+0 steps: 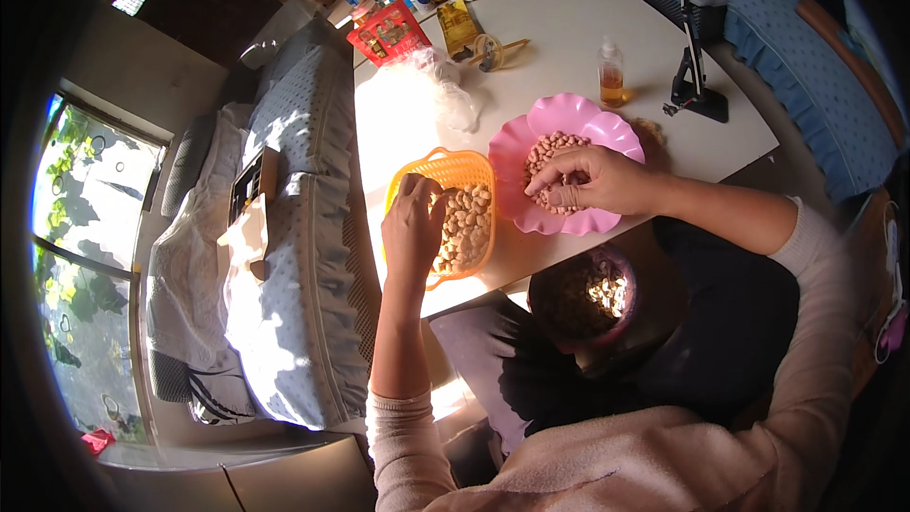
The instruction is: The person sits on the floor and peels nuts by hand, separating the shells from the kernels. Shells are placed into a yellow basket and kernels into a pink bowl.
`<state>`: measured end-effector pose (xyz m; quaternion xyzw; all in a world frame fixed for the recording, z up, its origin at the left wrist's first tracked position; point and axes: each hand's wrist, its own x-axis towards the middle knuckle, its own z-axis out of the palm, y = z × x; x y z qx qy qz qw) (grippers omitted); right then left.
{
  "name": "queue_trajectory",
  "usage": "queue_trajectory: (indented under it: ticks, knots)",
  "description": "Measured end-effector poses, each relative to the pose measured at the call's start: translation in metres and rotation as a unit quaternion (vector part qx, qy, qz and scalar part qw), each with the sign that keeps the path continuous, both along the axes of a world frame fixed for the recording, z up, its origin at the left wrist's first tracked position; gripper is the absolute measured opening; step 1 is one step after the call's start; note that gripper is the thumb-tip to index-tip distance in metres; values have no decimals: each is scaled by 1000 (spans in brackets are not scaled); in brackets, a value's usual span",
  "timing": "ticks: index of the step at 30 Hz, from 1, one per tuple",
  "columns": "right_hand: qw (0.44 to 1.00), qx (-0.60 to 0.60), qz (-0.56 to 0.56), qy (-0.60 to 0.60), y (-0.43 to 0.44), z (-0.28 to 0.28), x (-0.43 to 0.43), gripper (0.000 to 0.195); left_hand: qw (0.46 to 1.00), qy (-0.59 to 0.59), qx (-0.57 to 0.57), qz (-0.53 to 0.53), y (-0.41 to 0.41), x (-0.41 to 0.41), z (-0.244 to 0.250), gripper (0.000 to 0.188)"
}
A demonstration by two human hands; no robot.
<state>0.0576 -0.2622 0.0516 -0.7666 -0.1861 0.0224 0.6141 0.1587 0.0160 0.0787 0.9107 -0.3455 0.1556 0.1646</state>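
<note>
An orange plastic basket (489,156) holds unshelled peanuts (466,224) on the white table. Over its left side is my left hand (412,220), fingers bent downward; whether they grip anything is hidden. Right of the basket stands a pink scalloped plastic bowl (512,135) with shelled peanut kernels (554,146) in it. My right hand (593,178) is above the kernels, palm partly turned in, thumb and fingers curved; I cannot tell if a kernel lies between them. Below the table edge, between my legs, a round container (633,291) holds peanut shells (608,291).
On the white table (561,14) are a clear plastic bag (455,103), a bottle of amber liquid (611,78), a black phone stand (700,99), a red packet (391,32) and several small bottles at the far end. A sofa (284,242) with a patterned cover runs along the left.
</note>
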Motion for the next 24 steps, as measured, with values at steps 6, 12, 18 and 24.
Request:
queue_trajectory:
  ticks: [6, 12, 18, 24]
  knots:
    - [991, 98, -32, 85, 19, 9, 3, 25, 994, -33, -19, -104, -44, -63, 24, 15]
    - [990, 116, -21, 82, 10, 8, 2, 15, 991, 55, -100, -67, -65, -78, 22, 21]
    - [991, 128, -6, 48, 10, 10, -1, 14, 767, 455, -432, -130, -68, -83, -24, 20]
    - [993, 115, 0, 32, 12, 3, 0, 17, 602, 595, -516, -133, -74, -87, -40, 26]
